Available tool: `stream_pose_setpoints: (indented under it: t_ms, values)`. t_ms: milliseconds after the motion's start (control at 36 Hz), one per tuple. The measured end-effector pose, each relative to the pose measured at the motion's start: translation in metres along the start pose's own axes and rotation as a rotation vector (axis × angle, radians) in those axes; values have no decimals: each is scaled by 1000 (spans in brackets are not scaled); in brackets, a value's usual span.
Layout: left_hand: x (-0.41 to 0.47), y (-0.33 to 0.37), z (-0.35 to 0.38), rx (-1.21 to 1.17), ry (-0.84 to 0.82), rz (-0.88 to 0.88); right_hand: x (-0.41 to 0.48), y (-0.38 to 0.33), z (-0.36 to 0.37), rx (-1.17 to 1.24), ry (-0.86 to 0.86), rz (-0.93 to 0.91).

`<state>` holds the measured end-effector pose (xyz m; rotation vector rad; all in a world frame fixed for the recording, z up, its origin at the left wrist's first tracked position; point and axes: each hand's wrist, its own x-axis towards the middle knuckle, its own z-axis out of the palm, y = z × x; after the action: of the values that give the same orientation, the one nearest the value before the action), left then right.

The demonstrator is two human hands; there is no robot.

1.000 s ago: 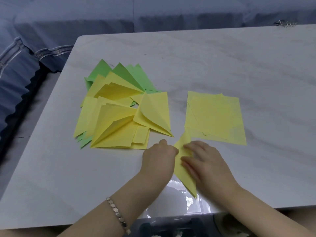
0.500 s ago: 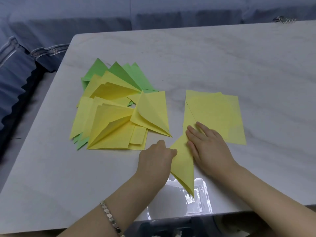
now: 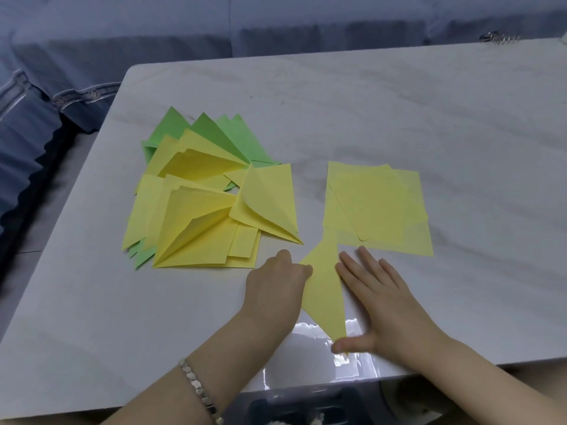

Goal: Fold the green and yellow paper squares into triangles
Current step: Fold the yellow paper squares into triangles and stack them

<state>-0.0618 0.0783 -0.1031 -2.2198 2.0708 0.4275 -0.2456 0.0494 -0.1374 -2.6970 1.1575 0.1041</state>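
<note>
folded pile (image 3: 196, 228) left, flat yellow squares (image 3: 377, 210) right of triangle (image 3: 325, 289)

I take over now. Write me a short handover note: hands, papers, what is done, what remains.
Left hand: fingers curled at the left corner of the yellow triangle; a pinch cannot be confirmed.
Right hand: flat along its right edge, thumb at the near tip.
Done: folded pile, green and yellow, on the left.
Left: finish this one, then the stack of yellow squares on the right.
</note>
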Motion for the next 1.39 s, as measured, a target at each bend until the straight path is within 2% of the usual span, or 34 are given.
stream_pose_setpoints:
  t_ms: [111,167,250,306,333,389,444,528,583,694,861,944,1028,1139,1222,1278,1333,1389]
  values:
    - [-2,0,-6,-20,20,9,-6,0,-4,-7,-49,-52]
    - [-3,-1,-16,-51,68,12,-6,2,-9,96,-43,-131]
    - [-4,-12,-45,-127,229,7,-3,7,-25,426,28,-90]
    - [-1,-23,-71,-208,378,4,1,15,-30,524,217,18]
    - [1,-31,-83,-239,438,-7,6,20,-30,503,313,79]
    - [11,-48,-100,-241,513,-54,16,31,-31,403,388,191]
    - [21,-66,-109,-172,534,-123,27,37,-36,344,373,274]
    - [31,-83,-108,-121,521,-198,40,39,-42,252,249,372]
    - [31,-83,-101,-107,566,-178,47,40,-42,145,186,392]
    - [24,-62,-80,-210,659,-25,51,38,-43,-75,189,316]
    - [8,-25,-44,-360,632,213,51,46,-32,-191,410,141]
    - [2,-14,-30,-389,584,258,55,50,-24,-186,492,56]
    - [-3,-8,-28,-481,497,255,56,52,-22,-154,527,45]
    - [-5,2,-36,-869,201,-24,44,32,-34,18,689,12]
    - [7,4,-36,-1351,33,-315,27,6,-43,117,782,-155]
    - [13,1,-39,-1578,-99,-455,16,-3,-42,149,762,-261]
    - [15,-3,-40,-1675,-77,-528,6,-4,-39,193,699,-357]
    - [14,-7,-39,-1606,15,-557,0,-4,-38,232,653,-406]
